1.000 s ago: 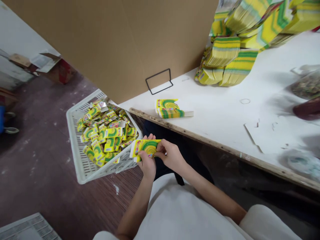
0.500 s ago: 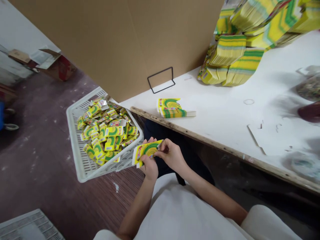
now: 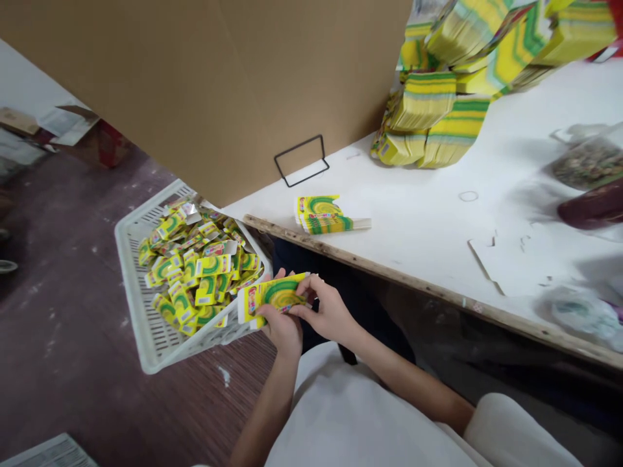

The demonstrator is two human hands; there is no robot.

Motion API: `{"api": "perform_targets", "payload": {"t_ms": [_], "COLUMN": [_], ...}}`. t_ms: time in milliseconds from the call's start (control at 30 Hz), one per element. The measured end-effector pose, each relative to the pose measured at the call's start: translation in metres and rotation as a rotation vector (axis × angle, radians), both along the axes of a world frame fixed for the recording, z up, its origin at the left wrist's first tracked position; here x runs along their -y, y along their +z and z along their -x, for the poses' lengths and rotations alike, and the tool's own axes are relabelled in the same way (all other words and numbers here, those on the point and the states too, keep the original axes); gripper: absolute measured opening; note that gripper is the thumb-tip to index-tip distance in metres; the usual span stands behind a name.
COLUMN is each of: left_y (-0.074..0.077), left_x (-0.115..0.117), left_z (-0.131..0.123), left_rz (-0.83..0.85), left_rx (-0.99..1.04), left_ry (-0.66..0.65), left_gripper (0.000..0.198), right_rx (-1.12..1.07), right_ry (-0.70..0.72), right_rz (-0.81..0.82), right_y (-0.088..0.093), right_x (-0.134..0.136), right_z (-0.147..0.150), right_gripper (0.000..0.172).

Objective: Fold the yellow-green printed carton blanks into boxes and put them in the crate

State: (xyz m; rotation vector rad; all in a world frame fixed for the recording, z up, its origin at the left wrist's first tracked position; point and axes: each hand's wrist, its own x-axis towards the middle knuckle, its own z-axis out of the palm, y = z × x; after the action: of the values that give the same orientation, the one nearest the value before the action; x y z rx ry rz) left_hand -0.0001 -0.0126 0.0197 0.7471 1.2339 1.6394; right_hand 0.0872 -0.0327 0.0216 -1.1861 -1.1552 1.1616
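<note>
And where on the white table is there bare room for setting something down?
Bare tabletop shows between the small carton stack, the wooden edge and the white card. It is crowded farther back, with bundled cartons beside the brown cardboard, and at right, with plastic bags.

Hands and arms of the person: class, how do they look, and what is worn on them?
The left hand and right hand are bare, without gloves. Both forearms are uncovered, with no watch visible. The pale shirt has a loose, short right sleeve.
</note>
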Motion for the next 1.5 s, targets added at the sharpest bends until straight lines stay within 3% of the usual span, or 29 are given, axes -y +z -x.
{"api": "perform_targets", "payload": {"t_ms": [167,300,367,500,667,767,833,933,1000,1100,1200,1267,1333,1400,1433,1500], "left_y": [0.003,0.010,0.010,0.004,0.005,0.007,0.005,-0.001,-0.002,0.010,0.030,0.038,0.036,0.023,0.016,0.001], "left_x": [0.001,-0.004,-0.009,-0.017,-0.017,-0.017,-0.019,-0.022,-0.023,-0.027,-0.031,-0.030,-0.026,-0.019,-0.015,-0.006], "left_z": [0.009,0.019,0.021,0.022,0.023,0.024,0.025,0.025,0.027,0.043,0.072,0.089,0.099,0.099,0.097,0.090], "left_rz": [-0.047,-0.020,-0.025,-0.020,0.003,0.013,-0.012,-0.056,-0.042,-0.051,-0.136,-0.091,0.035,0.156,0.188,0.190], "left_rx": [0.076,0.243,0.314,0.292,0.117,0.025,-0.004,-0.010,-0.013,-0.046,-0.170,-0.347,-0.505,-0.546,-0.524,-0.494], "left_ry": [-0.196,-0.315,-0.288,-0.211,-0.289,-0.301,-0.222,-0.094,-0.095,-0.154,-0.253,-0.485,-0.798,-0.966,-0.942,-0.790], "left_gripper": [0.073,0.069,0.067,0.069,0.081,0.060,0.042,0.036,0.034,0.039,0.062,0.077,0.085,0.081,0.076,0.069], "right_rx": [-0.113,-0.354,-0.407,-0.256,-0.266,-0.262,-0.211,-0.088,-0.003,0.192,0.523,0.715,0.807,0.809,0.786,0.664], "right_ry": [0.121,0.201,0.233,0.235,0.148,0.115,0.099,-0.027,-0.110,-0.099,0.016,0.111,0.208,0.228,0.182,0.016], "right_rz": [0.047,0.069,0.061,0.087,0.126,0.090,0.083,0.053,0.009,-0.086,-0.192,-0.282,-0.395,-0.472,-0.468,-0.385], "right_y": [-0.002,-0.002,-0.002,-0.004,0.000,0.005,0.007,0.007,0.005,0.002,0.003,0.007,0.012,0.018,0.020,0.020], "right_x": [0.001,0.008,0.011,0.010,0.000,-0.003,-0.004,-0.005,-0.005,-0.004,-0.004,-0.003,-0.002,-0.001,0.000,0.001], "right_z": [-0.001,0.010,0.017,0.021,0.002,-0.006,-0.005,-0.003,-0.007,-0.025,-0.042,-0.042,-0.034,-0.024,-0.020,-0.015], "right_gripper": [0.040,0.050,0.050,0.052,0.043,0.035,0.028,0.019,0.012,0.007,0.014,0.015,0.015,0.016,0.019,0.043]}}
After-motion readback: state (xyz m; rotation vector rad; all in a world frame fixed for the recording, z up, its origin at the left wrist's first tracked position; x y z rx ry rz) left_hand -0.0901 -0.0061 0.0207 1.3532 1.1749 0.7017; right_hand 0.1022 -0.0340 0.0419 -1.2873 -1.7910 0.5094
